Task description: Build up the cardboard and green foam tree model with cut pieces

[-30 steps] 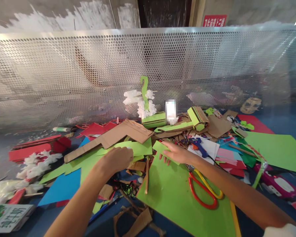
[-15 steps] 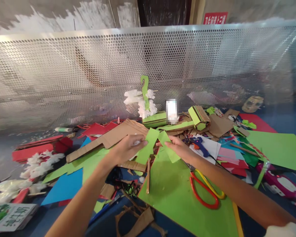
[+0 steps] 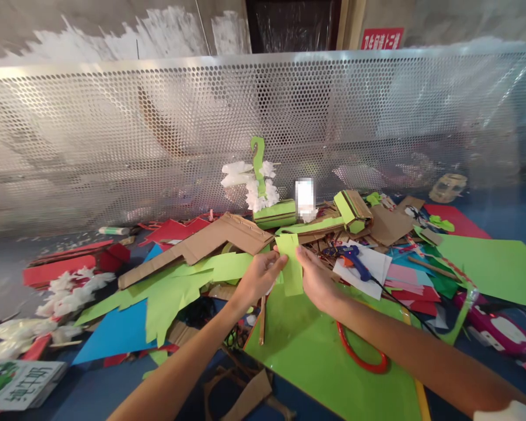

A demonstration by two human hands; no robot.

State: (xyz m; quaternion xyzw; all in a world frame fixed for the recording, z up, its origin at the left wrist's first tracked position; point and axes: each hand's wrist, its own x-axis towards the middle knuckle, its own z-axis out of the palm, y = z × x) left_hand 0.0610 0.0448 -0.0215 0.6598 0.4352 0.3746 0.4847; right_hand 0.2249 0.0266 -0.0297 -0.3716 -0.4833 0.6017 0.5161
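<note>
Both hands meet at a light green paper strip point(image 3: 293, 272) above a larger green board point(image 3: 333, 356). My left hand point(image 3: 263, 275) pinches the strip's left edge. On its right edge, my right hand point(image 3: 318, 275) grips it with the fingers partly hidden behind. The strip stands roughly upright, with what looks like a second piece at its top. Scissors with a red handle point(image 3: 360, 351) lie on the board, partly covered by my right forearm.
Green paper scraps point(image 3: 175, 292), brown cardboard point(image 3: 219, 234) and blue paper point(image 3: 114, 333) lie left. A glue gun point(image 3: 355, 260) rests on white paper at right. A green cardboard piece with white flowers point(image 3: 274, 213) stands before a perforated metal panel point(image 3: 179, 134).
My left hand has moved right and the hands are closer together. The two separate green pieces they held now overlap. Another green piece lies at left, by the cardboard.
</note>
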